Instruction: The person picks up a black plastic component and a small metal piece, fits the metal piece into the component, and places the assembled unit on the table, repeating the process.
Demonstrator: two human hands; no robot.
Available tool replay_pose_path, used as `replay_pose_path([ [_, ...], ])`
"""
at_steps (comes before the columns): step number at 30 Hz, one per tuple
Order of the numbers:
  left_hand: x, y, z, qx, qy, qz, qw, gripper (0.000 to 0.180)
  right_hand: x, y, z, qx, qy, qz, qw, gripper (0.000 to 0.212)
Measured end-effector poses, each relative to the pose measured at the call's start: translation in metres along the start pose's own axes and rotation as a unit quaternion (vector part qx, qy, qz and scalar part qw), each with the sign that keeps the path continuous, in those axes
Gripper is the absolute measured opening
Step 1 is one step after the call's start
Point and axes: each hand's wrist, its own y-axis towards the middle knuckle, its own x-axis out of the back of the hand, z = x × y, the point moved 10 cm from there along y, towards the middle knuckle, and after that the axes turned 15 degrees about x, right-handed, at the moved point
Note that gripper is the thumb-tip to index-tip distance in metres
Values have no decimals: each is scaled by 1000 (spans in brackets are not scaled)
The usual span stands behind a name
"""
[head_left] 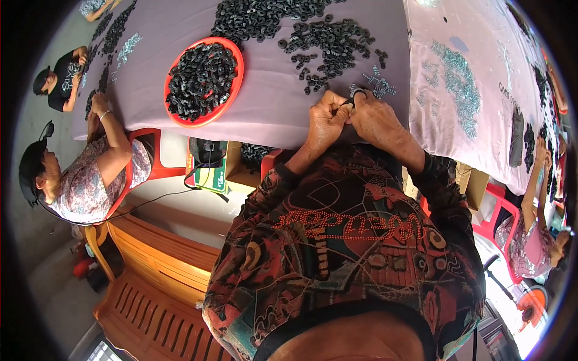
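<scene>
Over the near edge of the cloth-covered table [265, 129], my two hands meet. My left hand [326, 123] is closed in a pinch on a small black part [348, 102]. From the other side, my right hand [379, 123] closes on the same part, its fingertips touching the left ones. Fingers hide most of the part, so its exact kind is unclear. Just beyond my hands lie several small silvery-blue coil-like pieces [380, 84]. A loose pile of small black ring-like parts [334, 48] spreads farther back.
A red round basket [239, 75] full of black parts stands to the left. More silvery-blue pieces [460, 90] lie on the pale cloth at right. People sit at the left [99, 174] and right [524, 240] of the table. A wooden bench [159, 301] is at lower left.
</scene>
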Motion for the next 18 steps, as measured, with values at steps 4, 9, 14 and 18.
replay_pose_path([
  [4,-2,1,6,21,-25,-4,999,14,-1,-9,-3,-45,-6,3,999,31],
  [9,2,5,10,29,-15,-32,999,15,-8,-10,-5,-71,-30,-28,997,26],
  [14,4,4,11,37,-28,-53,998,14,-8,-9,-3,-64,-63,-70,994,20],
  [18,7,4,8,26,-13,-62,998,14,-6,-7,0,-56,-83,-78,992,16],
])
